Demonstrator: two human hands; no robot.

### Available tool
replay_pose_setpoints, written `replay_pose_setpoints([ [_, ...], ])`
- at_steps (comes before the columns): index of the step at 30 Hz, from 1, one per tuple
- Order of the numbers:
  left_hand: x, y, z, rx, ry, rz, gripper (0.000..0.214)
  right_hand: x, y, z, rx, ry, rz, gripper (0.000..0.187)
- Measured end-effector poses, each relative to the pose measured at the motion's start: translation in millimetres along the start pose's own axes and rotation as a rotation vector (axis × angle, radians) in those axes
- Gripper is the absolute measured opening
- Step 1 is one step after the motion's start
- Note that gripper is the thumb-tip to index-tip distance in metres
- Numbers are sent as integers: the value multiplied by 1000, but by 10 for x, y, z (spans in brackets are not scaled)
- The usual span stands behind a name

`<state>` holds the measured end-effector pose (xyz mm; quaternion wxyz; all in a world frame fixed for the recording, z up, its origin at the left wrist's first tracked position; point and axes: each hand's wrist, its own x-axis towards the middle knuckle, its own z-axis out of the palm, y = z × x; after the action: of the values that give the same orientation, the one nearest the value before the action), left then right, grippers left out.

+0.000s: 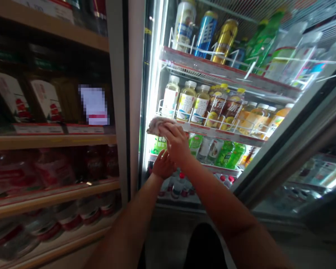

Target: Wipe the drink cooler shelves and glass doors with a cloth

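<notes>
My right hand (177, 141) is closed on a crumpled pale cloth (156, 124) and presses it against the front rail of the fridge's middle shelf (212, 131). Just below it, my left hand (162, 164) reaches into the fridge under the right wrist; its fingers are mostly hidden behind the right hand. Pale tea bottles (186, 101) and amber drink bottles (226, 110) stand in wire racks right behind the cloth. Green bottles (226, 154) fill the shelf underneath.
The fridge's glass door (296, 142) stands open to the right. Cans (205, 33) and green bottles sit on the upper shelf. Wooden shelving (53, 140) with bottles and water packs stands left of the white fridge frame (134, 112).
</notes>
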<state>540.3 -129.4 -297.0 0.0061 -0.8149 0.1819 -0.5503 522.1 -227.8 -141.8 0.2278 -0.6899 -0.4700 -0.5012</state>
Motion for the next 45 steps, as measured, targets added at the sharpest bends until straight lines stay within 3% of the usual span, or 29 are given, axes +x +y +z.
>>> replay_pose_setpoints([
  [6,36,-9,-51,31,51,10,42,429,-42,-6,-73,-2,-143,34],
  [11,120,36,-161,78,151,11,45,976,180,-189,-147,45,-47,47],
  [18,141,39,-177,68,161,20,46,1156,452,-409,-193,44,-162,46],
  [21,137,31,-175,69,146,15,50,1247,720,-606,-194,134,-105,53],
  [25,133,33,-170,82,126,1,58,1138,944,-809,-227,212,-42,48],
  [30,141,35,-170,85,144,16,67,934,1009,-1030,-256,32,-143,42],
  [36,153,33,-180,89,135,12,68,722,1251,-1389,-283,201,-31,42],
  [41,151,31,-178,82,127,11,69,391,1358,-1604,-280,110,-129,39],
  [45,152,28,-166,88,132,3,68,223,1524,-1823,-348,237,-74,37],
])
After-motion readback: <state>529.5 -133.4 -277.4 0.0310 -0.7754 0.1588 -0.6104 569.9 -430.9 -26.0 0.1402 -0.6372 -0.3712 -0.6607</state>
